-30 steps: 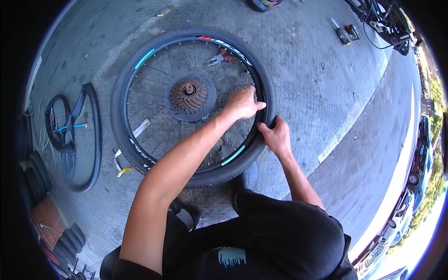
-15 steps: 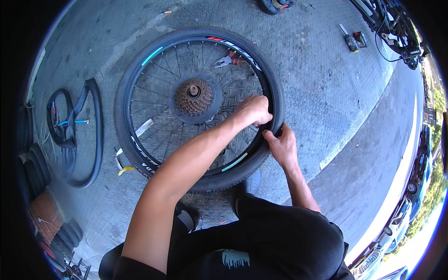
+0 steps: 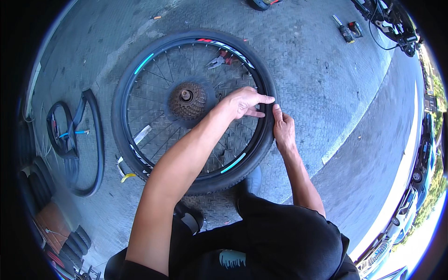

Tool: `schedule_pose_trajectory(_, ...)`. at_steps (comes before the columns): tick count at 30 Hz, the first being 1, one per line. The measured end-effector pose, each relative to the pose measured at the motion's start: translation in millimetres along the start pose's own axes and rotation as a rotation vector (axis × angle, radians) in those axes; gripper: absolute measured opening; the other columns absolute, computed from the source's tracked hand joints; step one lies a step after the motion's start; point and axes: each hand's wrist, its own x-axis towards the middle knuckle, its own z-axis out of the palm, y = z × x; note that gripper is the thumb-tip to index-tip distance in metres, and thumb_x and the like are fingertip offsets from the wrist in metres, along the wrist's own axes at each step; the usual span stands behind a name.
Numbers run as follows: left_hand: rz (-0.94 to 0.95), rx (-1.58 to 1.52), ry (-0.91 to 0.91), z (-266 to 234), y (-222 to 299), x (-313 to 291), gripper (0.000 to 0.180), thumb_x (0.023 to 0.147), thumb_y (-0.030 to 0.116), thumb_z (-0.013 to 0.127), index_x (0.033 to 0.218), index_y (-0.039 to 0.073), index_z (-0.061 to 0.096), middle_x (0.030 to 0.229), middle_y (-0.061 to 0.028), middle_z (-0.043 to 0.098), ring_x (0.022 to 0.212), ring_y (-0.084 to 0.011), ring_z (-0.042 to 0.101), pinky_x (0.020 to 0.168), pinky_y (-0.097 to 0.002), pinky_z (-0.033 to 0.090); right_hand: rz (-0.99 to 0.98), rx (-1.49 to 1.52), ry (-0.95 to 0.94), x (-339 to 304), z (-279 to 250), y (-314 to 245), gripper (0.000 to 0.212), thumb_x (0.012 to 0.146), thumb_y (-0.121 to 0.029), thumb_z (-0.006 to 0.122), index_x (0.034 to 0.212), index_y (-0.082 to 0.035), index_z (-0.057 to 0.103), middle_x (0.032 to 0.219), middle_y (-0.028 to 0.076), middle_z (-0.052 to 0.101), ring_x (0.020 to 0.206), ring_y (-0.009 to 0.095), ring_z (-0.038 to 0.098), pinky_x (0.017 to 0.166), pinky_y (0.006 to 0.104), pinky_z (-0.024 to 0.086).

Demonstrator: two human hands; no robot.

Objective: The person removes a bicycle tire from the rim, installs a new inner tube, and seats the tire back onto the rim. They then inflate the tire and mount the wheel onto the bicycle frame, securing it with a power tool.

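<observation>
A bicycle wheel lies flat on the ground with its rusty cassette point(image 3: 187, 100) facing up. A black tyre point(image 3: 120, 135) sits around the rim point(image 3: 127, 106), which bears teal and red markings. At the wheel's right side my left hand point(image 3: 243, 101) reaches across the rim, fingers stretched and apart, one fingertip touching the tyre. Just below and outside it, my right hand point(image 3: 284, 130) grips the tyre's outer edge, thumb up against the sidewall; its other fingers are partly hidden. Red-handled pliers point(image 3: 218, 60) show through the spokes at the top.
Left of the wheel lies a loose black inner tube point(image 3: 99, 140) beside a blue hose end point(image 3: 74, 133). Several tyres point(image 3: 39, 179) are stacked at the far left. A power tool point(image 3: 346, 33) rests at the upper right, near a bicycle part point(image 3: 392, 25). Parked cars point(image 3: 417, 172) line the right.
My left hand has gone from curled fingers at the rim to stretched ones, slightly up and left. My right hand has slid upward along the tyre. The view has shifted slightly.
</observation>
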Motion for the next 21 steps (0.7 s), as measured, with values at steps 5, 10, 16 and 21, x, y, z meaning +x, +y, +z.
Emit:
schedule_pose_trajectory(5, 0.040, 0.259, 0.151, 14, -9, 0, 0.030, 0.090, 0.019, 0.092, 0.103, -0.005, 0.080, 0.088, -0.0136, 0.078, 0.073, -0.0255, 0.075, 0.065, -0.0346, 0.061, 0.009, 0.225, -0.028, -16, 6, -1, 0.052, 0.114, -0.048, 0.065, 0.101, 0.002, 0.071, 0.084, 0.001, 0.069, 0.073, 0.007, 0.058, 0.063, 0.0277, 0.049)
schedule_pose_trajectory(10, 0.140, 0.520, 0.317, 30, -13, -28, 0.051, 0.087, 0.029, 0.090, 0.115, -0.011, 0.077, 0.113, -0.0303, 0.080, 0.103, -0.0367, 0.081, 0.090, -0.0442, 0.063, 0.040, 0.658, -0.110, -37, 18, 10, 0.045, 0.116, -0.041, 0.063, 0.116, 0.004, 0.067, 0.101, 0.004, 0.074, 0.083, 0.008, 0.065, 0.072, 0.0245, 0.055)
schedule_pose_trajectory(16, 0.379, 0.626, 0.333, 21, -50, -34, 0.038, 0.094, 0.023, 0.087, 0.114, -0.008, 0.078, 0.104, -0.0207, 0.082, 0.090, -0.0233, 0.079, 0.082, -0.0395, 0.062, -0.104, 0.250, -0.030, -53, -2, -18, 0.055, 0.116, -0.049, 0.060, 0.128, 0.005, 0.067, 0.104, 0.006, 0.067, 0.097, 0.012, 0.056, 0.085, 0.0317, 0.051)
schedule_pose_trajectory(21, 0.248, 0.443, 0.026, 5, -48, -53, 0.024, 0.097, 0.005, 0.079, 0.118, -0.007, 0.078, 0.106, -0.0105, 0.081, 0.092, -0.0165, 0.074, 0.089, -0.0331, 0.057, -0.159, -0.223, -0.119, -8, -7, -56, 0.072, 0.106, -0.064, 0.067, 0.111, 0.008, 0.071, 0.086, 0.013, 0.069, 0.084, 0.016, 0.061, 0.077, 0.0369, 0.054)
